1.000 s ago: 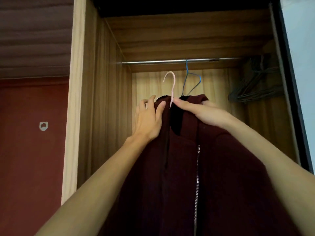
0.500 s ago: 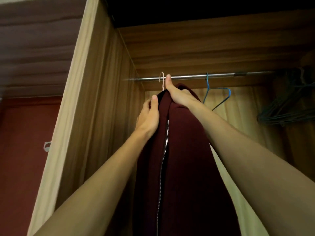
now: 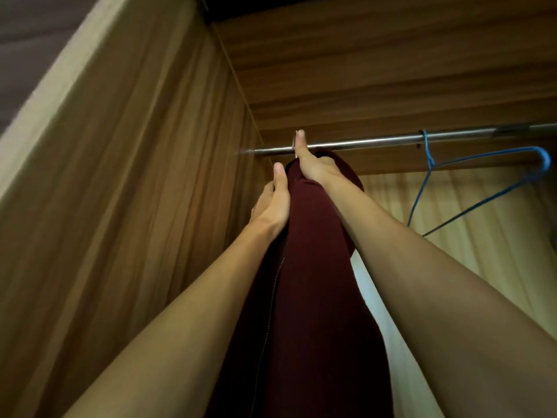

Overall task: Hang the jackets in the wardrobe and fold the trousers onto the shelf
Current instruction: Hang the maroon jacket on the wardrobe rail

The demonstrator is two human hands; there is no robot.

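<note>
A dark maroon zip jacket [image 3: 310, 282] hangs down between my forearms inside the wooden wardrobe. My right hand [image 3: 312, 162] grips its collar and the pale pink hanger hook [image 3: 294, 141], which sits at the metal rail [image 3: 391, 141] near the rail's left end. One finger of that hand points up past the rail. My left hand [image 3: 272, 203] holds the jacket's left shoulder just below, thumb up along the fabric. Most of the pink hanger is hidden inside the jacket.
An empty blue wire hanger [image 3: 482, 188] hangs on the rail to the right. The wardrobe's left side panel [image 3: 150, 176] stands close beside the jacket. The wooden top panel [image 3: 391, 70] is just above the rail.
Both hands have lifted the jacket up and to the left, from below the rail to the rail itself. The pink hook now sits at the rail. The view has moved closer and tilted upward.
</note>
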